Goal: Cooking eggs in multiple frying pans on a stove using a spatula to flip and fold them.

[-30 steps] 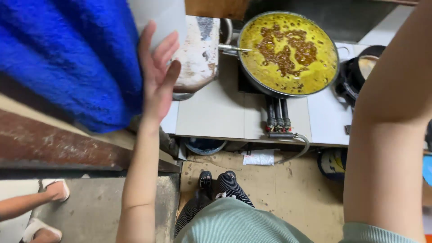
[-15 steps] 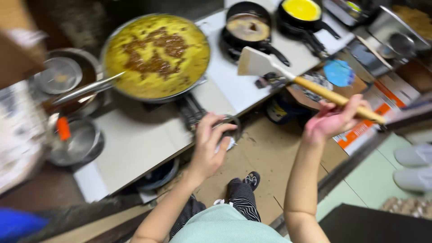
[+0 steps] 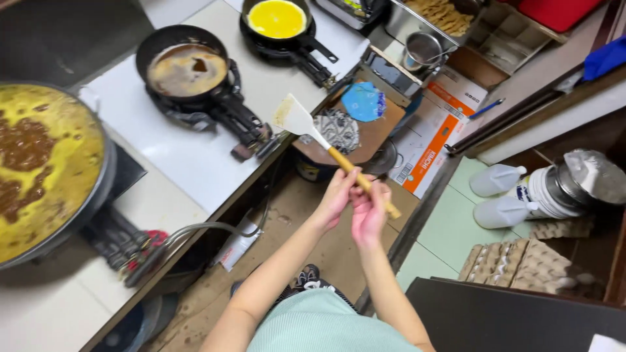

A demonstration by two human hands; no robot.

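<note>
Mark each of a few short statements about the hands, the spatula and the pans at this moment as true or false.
1. Both hands, left hand and right hand, grip the spatula by its wooden handle. True.
2. The spatula blade rests in the large pan. False: it is held in the air, off the counter's edge.
3. The small far pan holds something yellow. True.
4. The middle pan is empty. False: it holds brownish liquid.
</note>
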